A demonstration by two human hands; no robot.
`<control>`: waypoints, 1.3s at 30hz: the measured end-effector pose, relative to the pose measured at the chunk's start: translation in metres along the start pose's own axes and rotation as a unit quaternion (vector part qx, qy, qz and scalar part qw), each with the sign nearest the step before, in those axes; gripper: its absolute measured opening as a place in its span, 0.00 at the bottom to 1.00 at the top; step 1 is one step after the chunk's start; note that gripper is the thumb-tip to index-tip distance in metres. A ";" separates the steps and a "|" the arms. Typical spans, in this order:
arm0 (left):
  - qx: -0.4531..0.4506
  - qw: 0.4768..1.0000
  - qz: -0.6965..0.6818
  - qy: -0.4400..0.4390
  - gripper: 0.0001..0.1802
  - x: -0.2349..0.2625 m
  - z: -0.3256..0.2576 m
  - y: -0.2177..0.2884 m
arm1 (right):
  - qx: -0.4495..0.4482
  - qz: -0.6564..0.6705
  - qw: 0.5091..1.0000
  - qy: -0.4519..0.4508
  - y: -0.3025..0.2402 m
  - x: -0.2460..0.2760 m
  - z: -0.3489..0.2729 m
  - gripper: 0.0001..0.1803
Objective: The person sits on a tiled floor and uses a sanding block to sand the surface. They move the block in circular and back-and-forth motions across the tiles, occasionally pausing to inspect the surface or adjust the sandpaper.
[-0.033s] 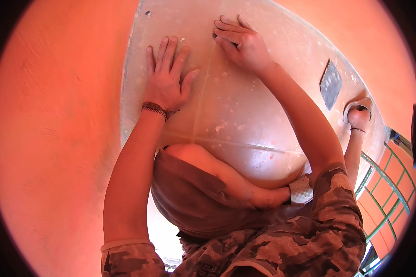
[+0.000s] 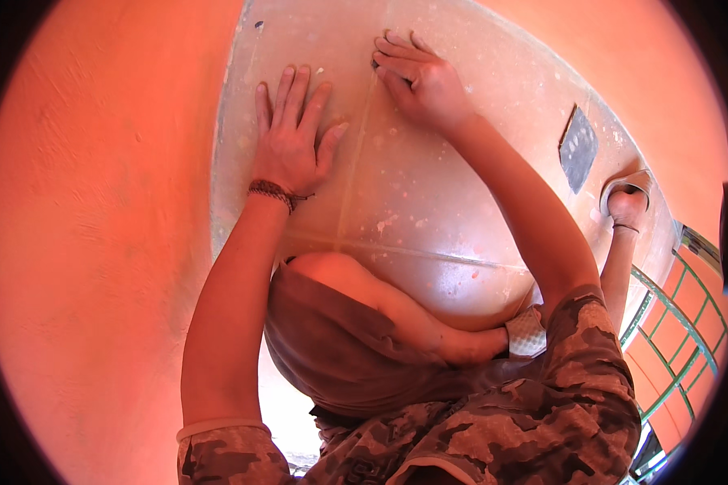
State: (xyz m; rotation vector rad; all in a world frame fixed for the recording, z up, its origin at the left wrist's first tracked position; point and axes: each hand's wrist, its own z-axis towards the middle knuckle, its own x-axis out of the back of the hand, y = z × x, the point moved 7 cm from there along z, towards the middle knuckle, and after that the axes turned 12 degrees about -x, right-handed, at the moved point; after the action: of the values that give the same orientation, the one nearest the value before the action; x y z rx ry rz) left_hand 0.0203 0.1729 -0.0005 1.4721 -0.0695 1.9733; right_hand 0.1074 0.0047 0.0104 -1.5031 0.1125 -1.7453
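Both hands are up on a pale speckled panel [image 2: 429, 202] that sits between orange walls [image 2: 97, 242]. I see the left hand [image 2: 294, 137] lying flat on it with the fingers spread, a braided wristband [image 2: 272, 191] at the wrist. To its right, the right hand [image 2: 421, 77] has the fingers curled and pressed together around a small dark thing at the fingertips; I cannot tell what it is. A thin seam [image 2: 356, 162] runs down the panel between the hands. Further right, another person's hand [image 2: 627, 202] touches the panel edge, near a dark grey patch [image 2: 578, 149]. A green grille [image 2: 679, 339] is at the lower right.
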 end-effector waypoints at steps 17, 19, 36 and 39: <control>0.016 1.000 0.013 -0.007 0.29 -0.003 -0.003 -0.005 | -0.238 -0.047 0.968 0.056 -0.012 0.023 -0.032 0.33; 0.018 1.000 0.016 -0.014 0.29 -0.004 -0.003 -0.005 | -0.308 -0.054 0.950 0.007 -0.011 0.024 -0.026 0.33; 0.022 1.000 -0.001 -0.019 0.30 -0.004 -0.003 -0.006 | -0.493 0.204 0.845 -0.024 -0.003 -0.004 -0.020 0.14; 0.020 1.000 0.008 -0.018 0.29 -0.003 -0.001 -0.006 | -0.443 0.123 0.887 -0.021 0.000 -0.004 -0.017 0.13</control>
State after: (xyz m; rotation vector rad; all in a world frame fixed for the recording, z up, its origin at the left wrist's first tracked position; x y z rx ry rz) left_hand 0.0226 0.1768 -0.0053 1.5373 -0.0569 1.9726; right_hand 0.0931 -0.0001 0.0025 -2.0248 1.1615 -1.5007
